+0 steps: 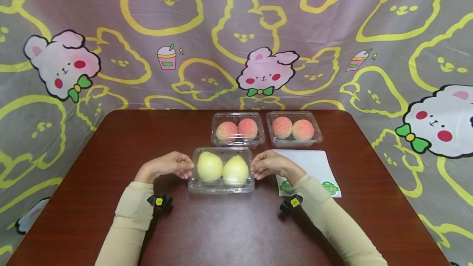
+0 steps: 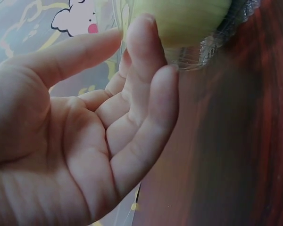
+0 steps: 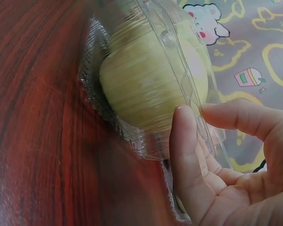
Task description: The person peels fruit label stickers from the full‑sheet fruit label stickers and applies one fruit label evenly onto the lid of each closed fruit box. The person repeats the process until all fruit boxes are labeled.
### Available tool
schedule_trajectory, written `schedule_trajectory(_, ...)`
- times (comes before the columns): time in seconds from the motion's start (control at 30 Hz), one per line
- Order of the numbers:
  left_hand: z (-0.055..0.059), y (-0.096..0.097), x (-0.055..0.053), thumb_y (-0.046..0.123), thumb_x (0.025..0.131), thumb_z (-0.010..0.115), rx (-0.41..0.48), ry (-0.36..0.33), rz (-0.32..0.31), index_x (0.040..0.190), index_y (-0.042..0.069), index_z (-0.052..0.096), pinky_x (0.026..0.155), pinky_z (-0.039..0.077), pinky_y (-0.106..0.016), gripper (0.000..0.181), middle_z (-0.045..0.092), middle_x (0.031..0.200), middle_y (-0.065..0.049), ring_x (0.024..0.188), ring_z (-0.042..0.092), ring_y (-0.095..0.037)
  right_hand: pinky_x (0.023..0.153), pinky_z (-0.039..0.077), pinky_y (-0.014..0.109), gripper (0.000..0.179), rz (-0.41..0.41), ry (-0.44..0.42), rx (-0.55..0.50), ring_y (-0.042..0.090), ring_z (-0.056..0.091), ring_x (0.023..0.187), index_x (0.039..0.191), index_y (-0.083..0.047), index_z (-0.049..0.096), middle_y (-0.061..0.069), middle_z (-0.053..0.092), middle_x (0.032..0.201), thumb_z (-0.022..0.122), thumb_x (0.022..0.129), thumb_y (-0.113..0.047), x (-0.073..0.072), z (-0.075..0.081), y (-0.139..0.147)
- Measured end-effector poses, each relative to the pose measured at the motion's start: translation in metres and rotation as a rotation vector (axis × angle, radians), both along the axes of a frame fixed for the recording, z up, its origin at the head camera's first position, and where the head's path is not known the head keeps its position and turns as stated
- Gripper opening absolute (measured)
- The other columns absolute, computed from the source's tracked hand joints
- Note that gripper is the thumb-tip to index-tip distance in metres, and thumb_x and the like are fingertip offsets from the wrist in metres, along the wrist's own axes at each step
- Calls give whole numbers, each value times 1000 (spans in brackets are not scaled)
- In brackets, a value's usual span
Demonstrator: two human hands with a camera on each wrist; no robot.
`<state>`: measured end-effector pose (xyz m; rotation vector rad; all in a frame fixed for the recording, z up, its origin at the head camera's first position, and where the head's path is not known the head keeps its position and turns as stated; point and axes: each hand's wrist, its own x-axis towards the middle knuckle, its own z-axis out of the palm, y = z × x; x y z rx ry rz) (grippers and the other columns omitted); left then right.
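A clear plastic clamshell box (image 1: 221,189) with two pale yellow, pear-shaped fruits (image 1: 235,170) inside sits at the middle of the table, its lid down over them. My left hand (image 1: 173,165) pinches the box's left end between thumb and fingers. At the opposite end, my right hand (image 1: 269,164) pinches the rim the same way. The right wrist view shows the thumb and index finger on the lid's flange (image 3: 191,89), close beside one yellow fruit (image 3: 146,80). In the left wrist view, the fingertips meet the box's edge below the other fruit (image 2: 184,21).
Behind stand two more clear boxes, the left one (image 1: 238,143) and the right one (image 1: 295,141), each holding two pink peaches. A white sheet (image 1: 310,163) with round green labels (image 1: 330,188) lies partly under the right forearm. A patterned curtain (image 1: 207,44) surrounds the brown table (image 1: 221,233).
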<state>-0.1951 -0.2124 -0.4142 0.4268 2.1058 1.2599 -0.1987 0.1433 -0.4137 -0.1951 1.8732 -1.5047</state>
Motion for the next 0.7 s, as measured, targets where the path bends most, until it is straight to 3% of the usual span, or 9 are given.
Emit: schedule_trajectory(0.7, -1, 14, -2, 15, 98, 53, -5, 10, -15, 105, -12, 59, 73, 59, -32, 28, 66, 79, -3, 70, 64, -10, 62, 57, 22, 9, 39, 31, 22, 7, 64, 61, 92, 3, 59, -1, 66, 70, 56, 85, -2, -3, -2, 17)
